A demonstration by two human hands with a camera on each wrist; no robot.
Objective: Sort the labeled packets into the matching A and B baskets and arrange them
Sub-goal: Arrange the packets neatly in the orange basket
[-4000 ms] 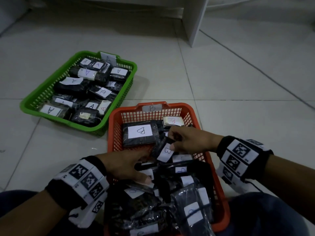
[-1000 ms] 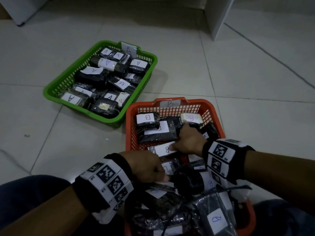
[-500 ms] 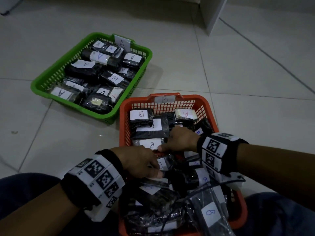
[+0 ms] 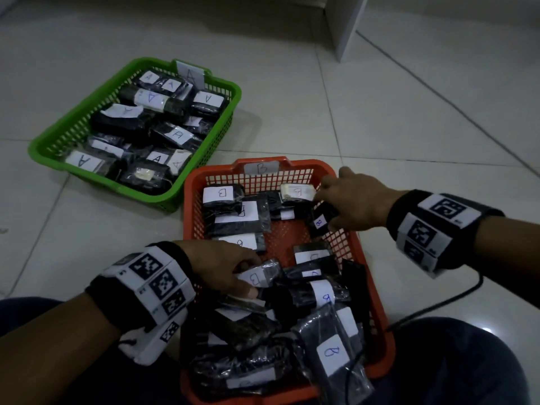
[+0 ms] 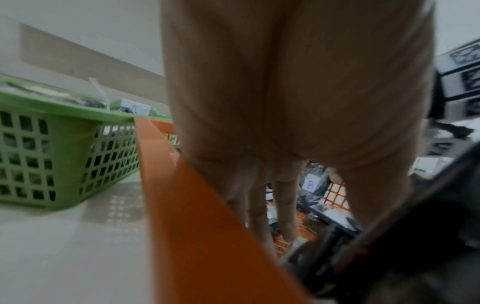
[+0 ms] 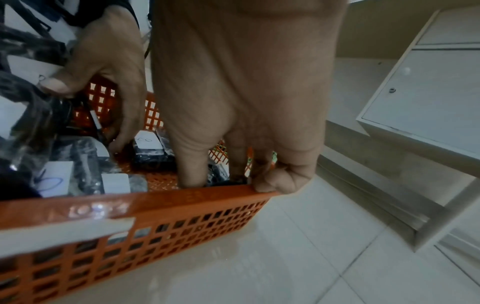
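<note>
Two hands: both work inside the orange basket point(image 4: 355, 249).
Left hand point(image 4: 222, 266): pinches a B packet point(image 4: 257, 277) over the near pile.
Right hand point(image 4: 355, 200): curls on a small B packet point(image 4: 320, 219) by the far right wall.
Risk: slick bags may slip, and the tidy far row could get knocked crooked.

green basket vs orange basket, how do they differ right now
The green basket carries an A tag and A-labelled packets; the orange basket carries a B tag and B packets. The green basket lies farther away, angled, with no hand in it; the orange basket sits close to the person, with the left hand and right hand both inside. The green basket's floor is covered; the orange basket shows bare mesh mid-floor. Both are perforated plastic on the tiled floor.
</note>
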